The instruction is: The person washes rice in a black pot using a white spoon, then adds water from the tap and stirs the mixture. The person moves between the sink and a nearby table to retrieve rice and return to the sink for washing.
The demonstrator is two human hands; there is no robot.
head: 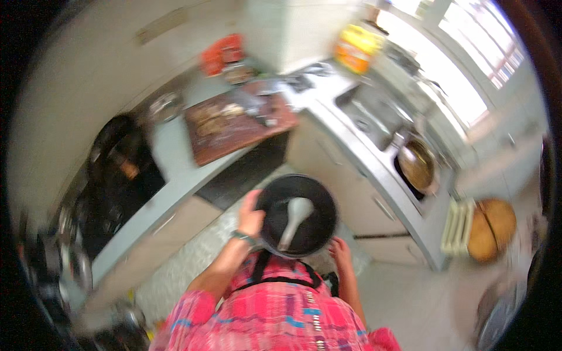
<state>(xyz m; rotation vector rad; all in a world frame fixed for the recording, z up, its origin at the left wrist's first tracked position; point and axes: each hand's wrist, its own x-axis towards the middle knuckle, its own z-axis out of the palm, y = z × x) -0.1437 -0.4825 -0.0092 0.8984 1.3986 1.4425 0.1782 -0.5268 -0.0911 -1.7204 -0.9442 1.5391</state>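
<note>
A round black pot [268, 193] is in front of my body, above the floor. Inside it lies a pale rice paddle [299, 210], slanting across the dark bottom. My left hand [251, 216] grips the pot at its left rim, the thumb on the near side. Beside the lower right rim is my right hand [340, 251], fingers slightly curled. Blur hides whether those fingers touch the pot.
On the left counter [175, 169] are a black stove [127, 175] and a wooden cutting board [237, 125] bearing food and a blurred blade. A sink [373, 112] and a metal pan [416, 164] lie right. A yellow jug [358, 48] stands behind; round boards [494, 230] are far right.
</note>
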